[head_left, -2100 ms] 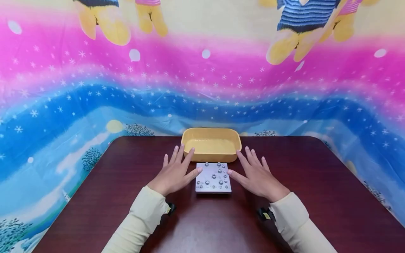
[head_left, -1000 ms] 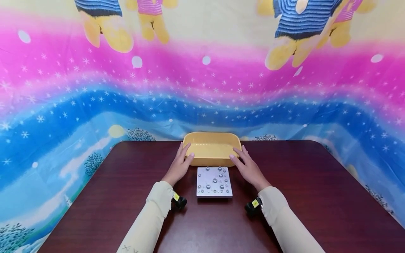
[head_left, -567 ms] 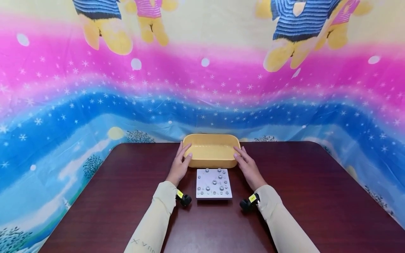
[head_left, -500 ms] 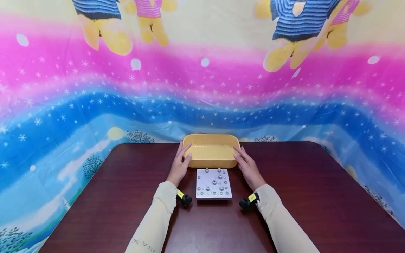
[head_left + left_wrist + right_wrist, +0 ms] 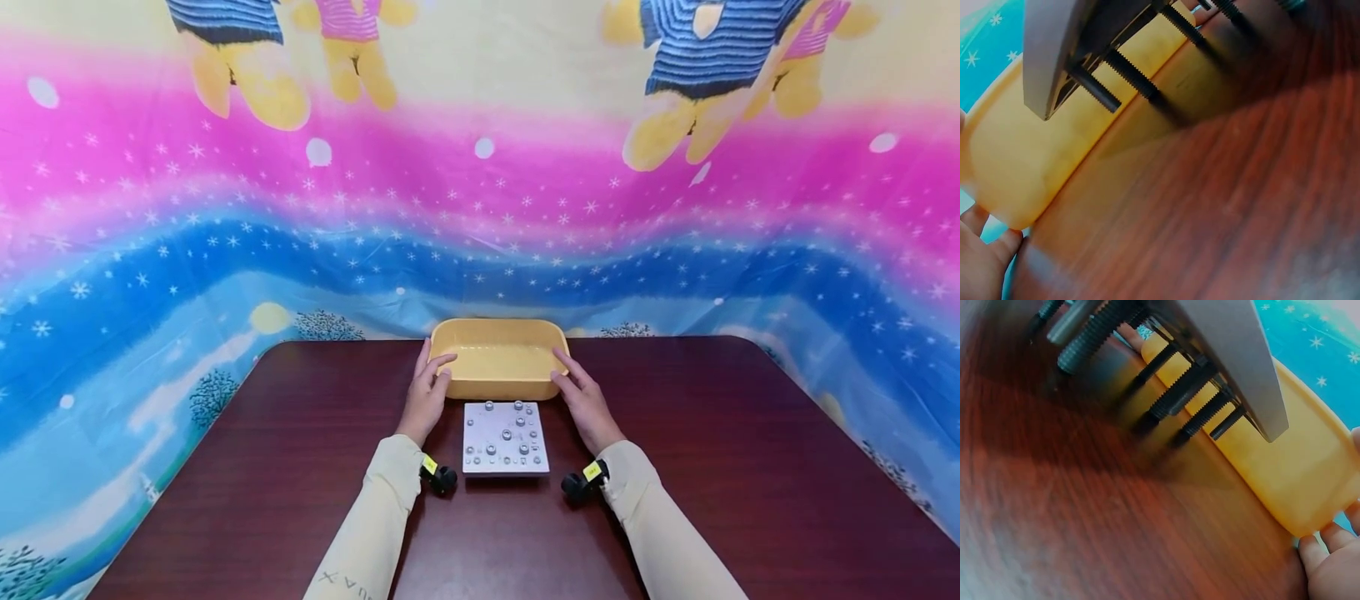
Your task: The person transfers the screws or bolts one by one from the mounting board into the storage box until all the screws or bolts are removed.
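A yellow rectangular bin [image 5: 501,389] with rounded corners sits at the table's far edge. My left hand [image 5: 424,402] grips its left end, index finger bent over the rim and thumb at the front corner. At the right end my right hand [image 5: 591,410] holds it likewise. Both wrist views show fingers against the bin's lower corners; the undersides of its ends are hidden. Just in front of the bin is a square metal plate [image 5: 489,422] with several socket-head bolts. Threaded shanks [image 5: 1130,72] stick out below the plate in the left wrist view. Neither hand touches it.
The dark red wooden table [image 5: 315,417] carries both things. A printed cloth backdrop [image 5: 480,200] hangs close behind the bin and along both sides. Black wrist cameras [image 5: 442,481] sit at the inner wrists, close to the plate's near corners.
Both hands, earlier spread out beside the plate, have moved forward and closed in on the bin's ends. Lately the left index finger has bent further over the rim. Bin and plate keep their places.
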The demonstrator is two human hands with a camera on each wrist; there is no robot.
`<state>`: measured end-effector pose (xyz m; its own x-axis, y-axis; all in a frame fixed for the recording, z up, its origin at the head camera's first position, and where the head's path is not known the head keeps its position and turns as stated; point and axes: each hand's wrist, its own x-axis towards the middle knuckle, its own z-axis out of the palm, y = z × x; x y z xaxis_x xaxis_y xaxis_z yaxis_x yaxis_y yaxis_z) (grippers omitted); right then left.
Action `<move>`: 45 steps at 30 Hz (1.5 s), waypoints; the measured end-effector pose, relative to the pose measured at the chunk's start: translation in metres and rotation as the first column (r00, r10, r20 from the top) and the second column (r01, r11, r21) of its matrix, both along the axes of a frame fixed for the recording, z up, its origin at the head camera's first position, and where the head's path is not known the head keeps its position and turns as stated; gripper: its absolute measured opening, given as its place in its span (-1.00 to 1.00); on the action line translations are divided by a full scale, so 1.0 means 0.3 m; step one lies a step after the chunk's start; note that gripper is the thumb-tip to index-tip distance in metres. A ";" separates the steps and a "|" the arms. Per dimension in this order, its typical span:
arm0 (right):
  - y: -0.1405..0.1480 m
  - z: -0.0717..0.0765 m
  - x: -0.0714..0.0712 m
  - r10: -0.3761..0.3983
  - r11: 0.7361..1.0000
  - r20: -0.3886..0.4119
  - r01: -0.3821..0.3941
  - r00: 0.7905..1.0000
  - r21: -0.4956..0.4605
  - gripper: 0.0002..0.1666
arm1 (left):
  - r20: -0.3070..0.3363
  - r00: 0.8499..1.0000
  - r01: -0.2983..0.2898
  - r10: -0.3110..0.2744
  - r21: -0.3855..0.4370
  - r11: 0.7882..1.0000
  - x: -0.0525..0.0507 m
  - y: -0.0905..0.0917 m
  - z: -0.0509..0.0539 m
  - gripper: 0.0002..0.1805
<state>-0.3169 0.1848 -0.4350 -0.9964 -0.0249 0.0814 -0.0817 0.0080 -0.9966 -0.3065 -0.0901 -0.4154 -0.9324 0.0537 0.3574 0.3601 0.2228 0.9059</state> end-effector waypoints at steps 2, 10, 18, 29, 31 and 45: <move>-0.001 -0.002 0.005 -0.004 1.000 0.007 0.004 1.000 -0.011 -0.40 | 0.005 1.000 0.000 0.000 0.003 1.000 -0.003 0.001 -0.007 -0.64; -0.001 -0.007 0.013 0.007 1.000 0.000 -0.007 1.000 -0.024 -0.38 | -0.036 0.998 -0.044 0.043 -0.012 0.999 -0.071 -0.003 -0.104 -0.69; -0.005 0.006 0.031 0.015 0.999 -0.007 -0.016 1.000 -0.040 -0.39 | -0.045 0.997 -0.071 0.070 -0.019 0.997 -0.060 -0.006 -0.103 -0.73; -0.004 -0.006 0.064 0.017 1.000 -0.027 -0.017 1.000 -0.017 -0.36 | -0.067 0.997 -0.041 0.042 0.018 0.999 -0.009 -0.011 -0.109 -0.71; -0.003 -0.007 0.069 0.010 1.000 -0.027 -0.011 1.000 -0.013 -0.35 | -0.065 0.997 -0.046 0.046 0.002 0.999 -0.003 -0.011 -0.110 -0.72; -0.005 0.028 0.119 0.015 1.000 -0.010 -0.015 1.000 0.017 -0.32 | -0.079 0.995 -0.053 0.052 -0.011 0.999 0.032 -0.011 -0.116 -0.72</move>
